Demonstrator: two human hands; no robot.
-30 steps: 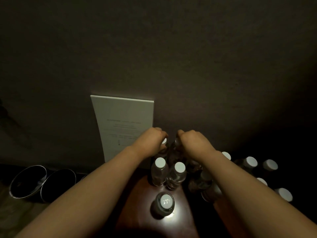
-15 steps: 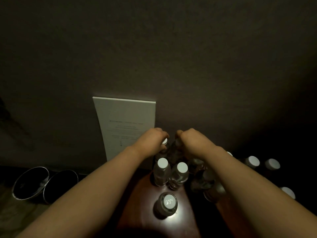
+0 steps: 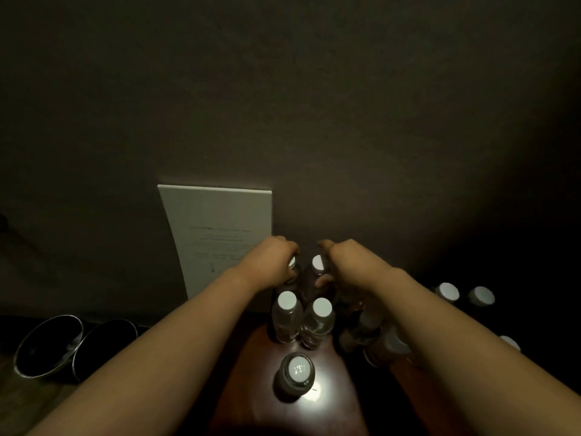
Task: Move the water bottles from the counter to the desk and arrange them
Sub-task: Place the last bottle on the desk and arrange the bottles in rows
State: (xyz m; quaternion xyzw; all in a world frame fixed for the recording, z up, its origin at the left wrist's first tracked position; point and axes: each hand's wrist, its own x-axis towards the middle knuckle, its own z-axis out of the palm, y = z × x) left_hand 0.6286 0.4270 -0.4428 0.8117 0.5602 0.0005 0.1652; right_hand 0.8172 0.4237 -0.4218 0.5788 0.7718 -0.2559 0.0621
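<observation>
Fingers (image 3: 290,272) curl round left bottle (image 3: 292,264); right hand (image 3: 342,265) grips another (image 3: 316,272).

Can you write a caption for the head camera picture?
Left hand and right hand each grip a white-capped clear plastic bottle on the reddish-brown wooden surface.

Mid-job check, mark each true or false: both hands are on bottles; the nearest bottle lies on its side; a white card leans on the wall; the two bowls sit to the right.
1. Both hands are on bottles. True: the left hand and right hand each grip a back-row bottle.
2. The nearest bottle lies on its side. False: it stands upright, cap up.
3. A white card leans on the wall. True.
4. The two bowls sit to the right. False: they sit far left.
</observation>
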